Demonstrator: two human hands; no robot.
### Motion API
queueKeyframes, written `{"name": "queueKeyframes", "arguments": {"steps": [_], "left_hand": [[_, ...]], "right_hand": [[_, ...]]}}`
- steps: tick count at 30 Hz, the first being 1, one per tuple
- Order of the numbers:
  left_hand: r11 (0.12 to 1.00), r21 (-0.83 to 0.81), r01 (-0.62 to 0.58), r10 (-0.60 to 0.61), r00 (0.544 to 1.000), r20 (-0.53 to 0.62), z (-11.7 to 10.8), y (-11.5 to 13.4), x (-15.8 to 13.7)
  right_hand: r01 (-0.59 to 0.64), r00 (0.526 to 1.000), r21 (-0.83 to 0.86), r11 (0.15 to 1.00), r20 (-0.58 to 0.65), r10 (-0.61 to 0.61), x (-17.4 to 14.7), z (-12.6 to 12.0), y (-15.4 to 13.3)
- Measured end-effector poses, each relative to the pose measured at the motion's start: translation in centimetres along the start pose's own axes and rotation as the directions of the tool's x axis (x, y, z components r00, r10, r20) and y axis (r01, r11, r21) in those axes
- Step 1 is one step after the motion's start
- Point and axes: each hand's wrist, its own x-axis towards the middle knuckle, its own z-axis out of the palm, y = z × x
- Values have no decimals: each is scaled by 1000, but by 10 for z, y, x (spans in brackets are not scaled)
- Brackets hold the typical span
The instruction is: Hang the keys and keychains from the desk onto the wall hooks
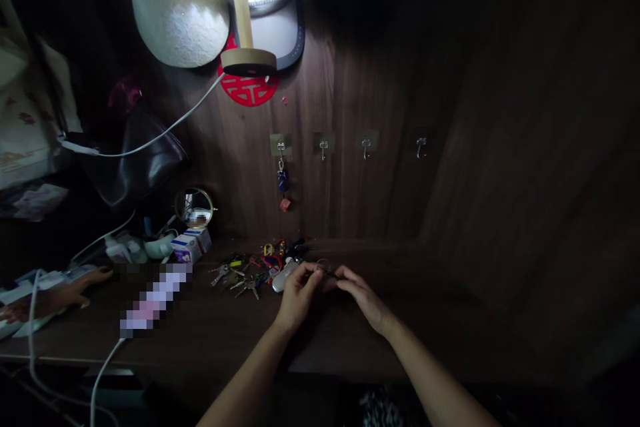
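My left hand [299, 293] and my right hand [364, 297] meet above the dark wooden shelf, fingers closed. Between their fingertips is a thin metal key ring [323, 263], its loop rising above the left fingertips. Something small and dark hangs at the ring between both hands; the dim light hides its shape. Just left of my left hand lies a silver oval case [284, 277], partly covered by it. Beside the case spreads a pile of keys [245, 283] with colourful tags and cords.
Wall hooks [323, 148] line the wooden back panel, one bearing a keychain [283, 180]. Overhead hangs a lit lamp [245, 20] with a white cable. Small boxes [191, 245], a round mirror [194, 208], a pixelated device [155, 301] and a hand-shaped object [65, 297] occupy the left.
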Motion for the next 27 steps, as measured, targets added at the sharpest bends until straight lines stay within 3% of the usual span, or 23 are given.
{"name": "queueKeyframes", "arguments": {"steps": [3, 6, 11, 21, 27], "left_hand": [[997, -71, 0, 2, 1000, 28, 7, -1, 6], [989, -146, 35, -26, 998, 65, 13, -1, 14], [982, -180, 59, -58, 998, 13, 14, 10, 26], [959, -282, 15, -36, 997, -72, -15, 33, 47], [969, -245, 43, -69, 993, -98, -33, 49, 72]], "right_hand": [[-11, 999, 52, 999, -34, 13, 0, -1, 2], [-8, 1000, 96, 995, 24, 6, 1, -1, 10], [-1, 1000, -27, 1000, 22, 1, 6, -2, 20], [23, 1000, -74, 997, -18, -24, 10, -3, 26], [8, 999, -101, 995, -47, -13, 12, -4, 27]]}}
